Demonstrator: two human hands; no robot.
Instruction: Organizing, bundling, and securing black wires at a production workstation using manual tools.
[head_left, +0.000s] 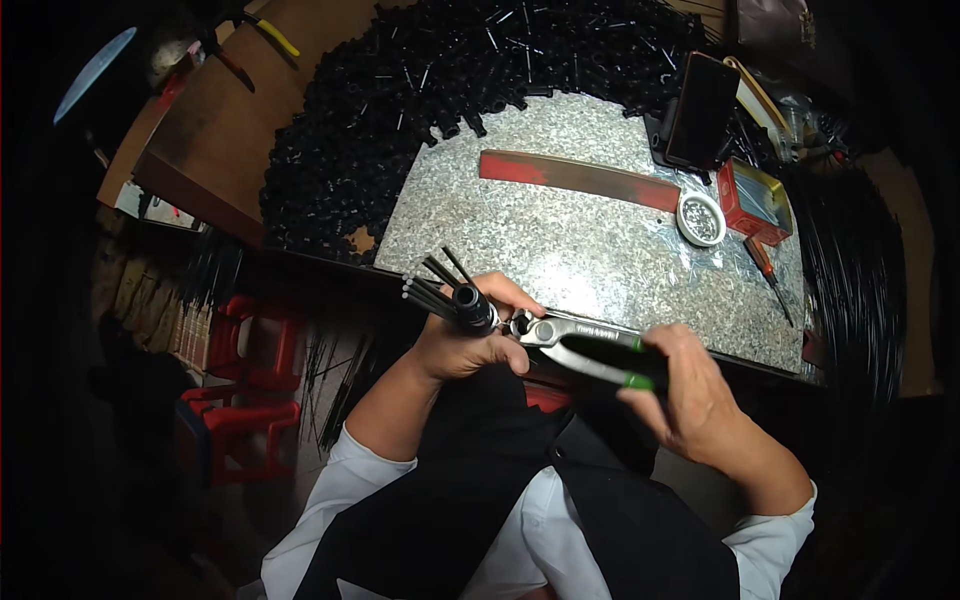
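pliers (547, 333) in grip of right hand (690, 390); black rods (428, 297) and tube (474, 308) in grip of left hand (452, 350)

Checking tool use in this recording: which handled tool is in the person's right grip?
The green-handled pliers, with the right grip on their handles. The screwdriver lies on the tabletop, the yellow-handled tool at upper left.

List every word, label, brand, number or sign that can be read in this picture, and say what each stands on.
No text is clear enough to quote.
Green-handled pliers in the right hand: small marks along the metal arm, too small to read.
Red box: faint marks on its side, too small to read.
Brown bag-like item: pale gold marks, too blurred to read.
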